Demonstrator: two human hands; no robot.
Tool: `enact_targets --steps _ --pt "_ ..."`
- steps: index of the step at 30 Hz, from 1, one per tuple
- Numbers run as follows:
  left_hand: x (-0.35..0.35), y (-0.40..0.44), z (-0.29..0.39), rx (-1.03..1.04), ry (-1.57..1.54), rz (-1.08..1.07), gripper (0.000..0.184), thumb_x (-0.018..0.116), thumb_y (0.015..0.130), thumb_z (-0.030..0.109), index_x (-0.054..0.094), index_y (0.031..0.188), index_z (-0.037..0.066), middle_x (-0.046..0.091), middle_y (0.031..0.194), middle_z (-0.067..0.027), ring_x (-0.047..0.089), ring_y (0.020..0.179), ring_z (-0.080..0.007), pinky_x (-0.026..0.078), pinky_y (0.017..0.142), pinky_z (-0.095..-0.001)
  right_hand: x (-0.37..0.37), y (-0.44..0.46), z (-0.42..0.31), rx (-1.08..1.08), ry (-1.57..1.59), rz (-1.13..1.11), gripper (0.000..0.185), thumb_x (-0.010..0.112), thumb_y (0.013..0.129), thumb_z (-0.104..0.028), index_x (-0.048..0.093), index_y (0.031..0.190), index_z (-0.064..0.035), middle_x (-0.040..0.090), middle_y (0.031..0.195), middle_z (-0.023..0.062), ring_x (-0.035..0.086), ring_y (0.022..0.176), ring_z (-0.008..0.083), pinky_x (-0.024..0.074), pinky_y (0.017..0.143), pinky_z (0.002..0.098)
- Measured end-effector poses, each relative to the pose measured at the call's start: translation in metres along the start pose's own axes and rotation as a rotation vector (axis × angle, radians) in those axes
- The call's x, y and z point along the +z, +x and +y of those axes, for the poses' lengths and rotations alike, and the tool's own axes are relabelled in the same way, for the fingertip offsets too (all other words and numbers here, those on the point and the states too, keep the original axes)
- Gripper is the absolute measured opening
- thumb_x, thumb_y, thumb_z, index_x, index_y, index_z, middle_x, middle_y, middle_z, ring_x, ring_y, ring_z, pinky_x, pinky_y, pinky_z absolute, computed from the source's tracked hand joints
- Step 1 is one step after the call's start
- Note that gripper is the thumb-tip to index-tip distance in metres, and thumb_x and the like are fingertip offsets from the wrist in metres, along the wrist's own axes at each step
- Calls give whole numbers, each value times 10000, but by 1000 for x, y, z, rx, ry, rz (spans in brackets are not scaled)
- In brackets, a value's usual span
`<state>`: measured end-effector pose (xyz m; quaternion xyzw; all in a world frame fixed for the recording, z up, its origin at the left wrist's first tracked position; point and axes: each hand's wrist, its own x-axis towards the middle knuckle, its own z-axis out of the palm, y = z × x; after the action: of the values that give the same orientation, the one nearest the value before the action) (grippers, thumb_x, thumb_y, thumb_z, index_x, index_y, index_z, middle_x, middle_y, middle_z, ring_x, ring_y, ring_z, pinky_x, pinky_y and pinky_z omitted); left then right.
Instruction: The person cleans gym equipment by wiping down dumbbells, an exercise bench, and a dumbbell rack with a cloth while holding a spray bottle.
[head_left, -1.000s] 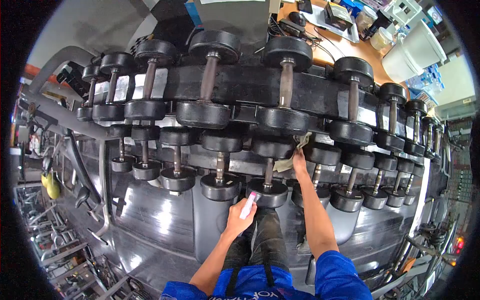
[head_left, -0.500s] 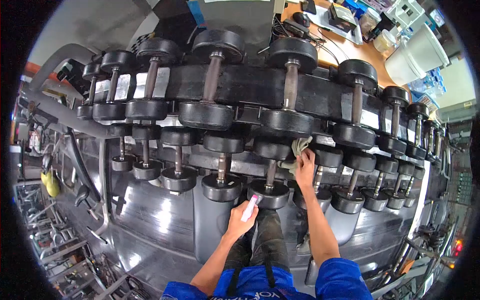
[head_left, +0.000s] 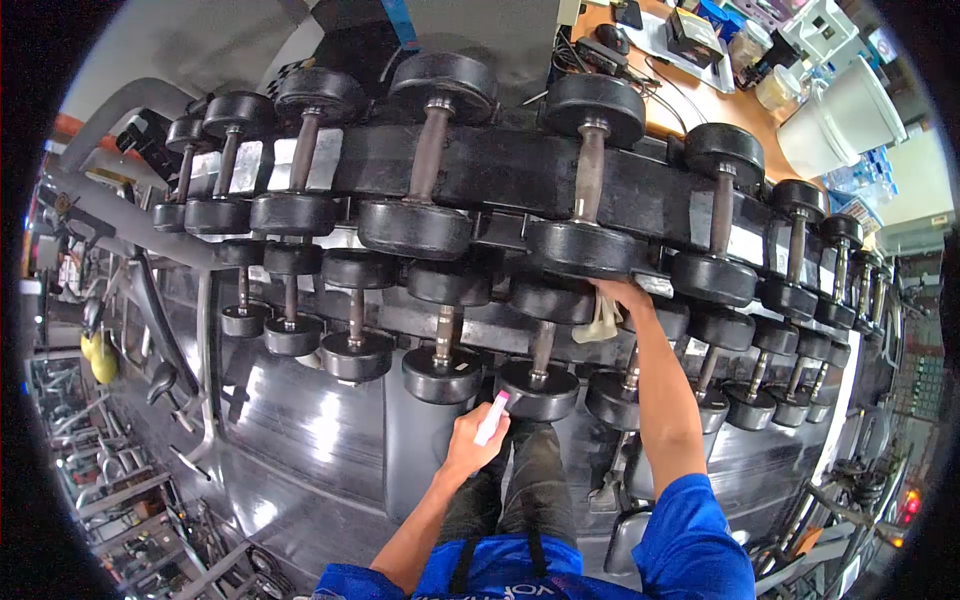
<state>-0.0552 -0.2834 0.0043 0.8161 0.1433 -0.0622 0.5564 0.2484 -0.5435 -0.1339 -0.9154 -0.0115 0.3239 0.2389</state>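
My left hand (head_left: 474, 440) is closed around a white tube with a pink end (head_left: 492, 418), held upright just in front of the nearest lower-row dumbbell (head_left: 540, 388). My right hand (head_left: 622, 292) reaches in between two lower-row dumbbells, below the head of an upper-row dumbbell (head_left: 588, 190). A pale grey-green cloth (head_left: 600, 322) hangs from it beside the lower dumbbell's back head. The right fingertips are partly hidden under the upper dumbbell. Another lower-row dumbbell (head_left: 614, 398) stands close by my right forearm.
Black dumbbells fill both tiers of the rack (head_left: 385, 165). A wooden desk (head_left: 740, 105) behind it carries a mouse, cables, jars and a white bucket (head_left: 862, 105). A grey bench (head_left: 420, 440) stands under the rack's front, and gym machines line both sides.
My right hand has moved farther in under the upper dumbbell, and the cloth now hangs below it instead of sticking up. My left hand has shifted slightly left and down with the tube.
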Motion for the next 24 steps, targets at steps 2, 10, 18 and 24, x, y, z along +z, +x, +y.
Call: enact_targets --steps 2,10,18,24 --pt "3 0 1 5 -5 -10 80 688 851 64 660 908 15 670 756 -142 661 614 -220 505 564 -334 -4 -6 28 -133 191 -78 402 508 955 -397 640 1225 -129 619 1299 92 557 1223 265 421 1032 372" --pt "-4 6 32 38 -108 -41 89 687 847 44 661 917 -4 621 693 -109 606 557 -192 472 524 -321 47 58 77 -72 620 217 426 543 947 -347 567 1295 -102 589 1315 50 543 1192 229 419 1027 361" --pt "-12 10 40 102 -106 -2 87 681 842 27 656 922 2 614 709 -97 596 572 -182 469 530 -307 20 37 14 -60 90 199 370 541 931 -272 591 1261 -111 606 1293 47 567 1164 239 443 999 369" --pt "-13 12 40 97 -99 -6 91 670 838 17 649 920 -17 635 759 -132 648 628 -264 503 571 -341 -11 9 47 -52 271 109 337 540 919 -216 609 1235 -118 619 1277 45 586 1144 246 462 979 375"
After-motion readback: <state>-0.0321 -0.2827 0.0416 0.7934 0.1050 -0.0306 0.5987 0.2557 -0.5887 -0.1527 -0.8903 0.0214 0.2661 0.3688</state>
